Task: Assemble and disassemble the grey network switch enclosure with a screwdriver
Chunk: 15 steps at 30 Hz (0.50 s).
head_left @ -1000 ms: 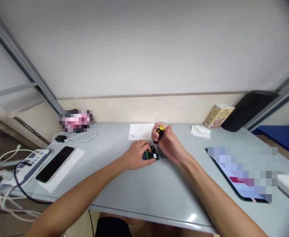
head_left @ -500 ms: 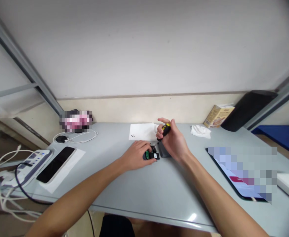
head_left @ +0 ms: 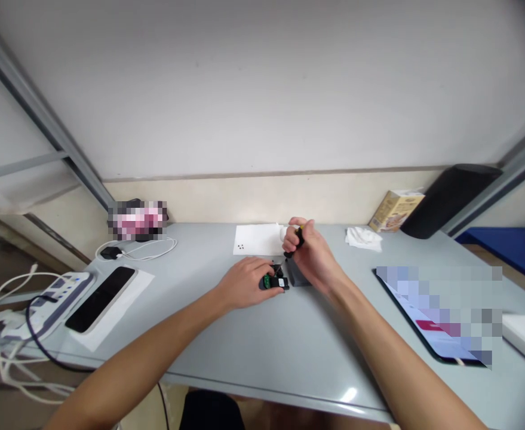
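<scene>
My left hand (head_left: 246, 280) wraps round a small black device (head_left: 279, 283) on the table, its green circuit board (head_left: 267, 280) exposed. My right hand (head_left: 309, 251) is closed on a black and yellow screwdriver (head_left: 298, 236), tilted so its thin shaft points down and left at the device. Whether the tip touches a screw is too small to tell. Beside the device, partly behind my right hand, lies a dark grey flat piece (head_left: 295, 273). Several tiny dark screws (head_left: 240, 246) rest on a white sheet of paper (head_left: 260, 237) behind my hands.
A phone (head_left: 101, 298) and a power strip (head_left: 49, 304) with cables lie at left. On the right are a tablet (head_left: 432, 322), a crumpled tissue (head_left: 364, 238), a yellow box (head_left: 395, 211) and a black cylinder (head_left: 450, 200). The grey table (head_left: 244, 352) ends at a front edge.
The fingers and thumb of my right hand have shifted over the screwdriver's top, covering more of its yellow end. My left hand stays on the device.
</scene>
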### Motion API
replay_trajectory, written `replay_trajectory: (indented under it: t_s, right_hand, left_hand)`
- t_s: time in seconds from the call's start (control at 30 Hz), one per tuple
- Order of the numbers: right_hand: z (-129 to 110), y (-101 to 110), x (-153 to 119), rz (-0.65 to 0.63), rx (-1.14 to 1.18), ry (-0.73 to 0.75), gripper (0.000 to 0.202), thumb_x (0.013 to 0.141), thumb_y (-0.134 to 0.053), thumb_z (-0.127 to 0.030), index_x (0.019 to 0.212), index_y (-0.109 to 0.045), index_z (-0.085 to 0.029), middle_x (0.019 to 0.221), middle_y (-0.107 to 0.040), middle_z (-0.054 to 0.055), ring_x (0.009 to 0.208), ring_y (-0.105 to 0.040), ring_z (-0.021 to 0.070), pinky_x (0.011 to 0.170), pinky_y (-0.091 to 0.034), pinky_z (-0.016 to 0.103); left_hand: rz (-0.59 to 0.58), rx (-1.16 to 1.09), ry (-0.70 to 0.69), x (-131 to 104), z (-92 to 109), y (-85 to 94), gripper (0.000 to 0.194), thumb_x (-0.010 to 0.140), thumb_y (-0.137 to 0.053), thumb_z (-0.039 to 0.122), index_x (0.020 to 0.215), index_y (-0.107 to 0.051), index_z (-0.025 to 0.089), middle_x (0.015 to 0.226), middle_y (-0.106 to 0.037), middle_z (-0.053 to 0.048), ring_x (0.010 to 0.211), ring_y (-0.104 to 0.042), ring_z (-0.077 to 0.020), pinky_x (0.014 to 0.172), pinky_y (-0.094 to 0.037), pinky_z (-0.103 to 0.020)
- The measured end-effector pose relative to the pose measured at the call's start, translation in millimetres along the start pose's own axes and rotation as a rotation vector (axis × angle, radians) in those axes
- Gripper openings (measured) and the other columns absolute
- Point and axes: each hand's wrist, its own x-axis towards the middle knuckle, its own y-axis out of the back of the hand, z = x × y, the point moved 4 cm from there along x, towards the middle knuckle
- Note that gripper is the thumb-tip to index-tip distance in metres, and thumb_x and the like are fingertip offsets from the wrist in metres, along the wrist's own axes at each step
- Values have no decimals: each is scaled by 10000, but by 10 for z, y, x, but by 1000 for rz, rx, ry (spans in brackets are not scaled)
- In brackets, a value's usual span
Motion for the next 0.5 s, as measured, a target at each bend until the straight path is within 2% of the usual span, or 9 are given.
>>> replay_trajectory:
  t_s: [0.1,0.2,0.3,0.4,0.47,0.5]
  right_hand:
    - [-13,-3,-5,-11,17,-64,355,872,-768,-590,1004,-730,-264,768,-523,-10,701,-520,153,688,-486,303]
    - [-60,-8,-26,-20,-49,-54,298,789,-865,-489,850,-703,-246,873,-613,20,816,-590,174,765,-501,317]
    - [-65,-10,-42,-23,-69,-51,384,705,-946,-424,762,-611,-245,942,-657,17,831,-614,173,752,-492,306]
    - [-35,-3,-33,-13,-71,-43,422,759,-926,-447,760,-553,-251,726,-516,-37,618,-467,119,598,-409,260]
    - [-24,2,-15,0,-72,-16,387,823,-852,-559,821,-605,-260,652,-386,-60,558,-353,111,550,-366,252]
    - [-20,2,-7,1,-61,-13,386,843,-811,-609,873,-644,-263,656,-377,-59,564,-351,113,558,-378,253]
  left_hand:
    - [13,17,-24,-1,-3,-6,292,899,-803,485,931,-692,217,1228,-777,-62,1094,-739,-278,996,-577,-438]
    - [21,41,-46,-2,-7,-11,304,912,-789,498,929,-693,210,1234,-776,-63,1094,-742,-278,993,-580,-436]
    - [17,58,-52,-8,-4,-18,319,921,-775,518,927,-693,209,1246,-771,-66,1108,-739,-275,1001,-578,-431]
    - [16,73,-49,-18,9,-23,319,933,-759,521,943,-692,208,1247,-768,-71,1115,-732,-274,1006,-572,-428]
    - [19,76,-50,-22,19,-24,321,942,-747,523,946,-690,207,1238,-769,-76,1112,-728,-272,1004,-570,-422]
    - [21,77,-50,-24,22,-24,320,945,-743,523,947,-690,207,1233,-769,-76,1110,-727,-271,1000,-569,-419]
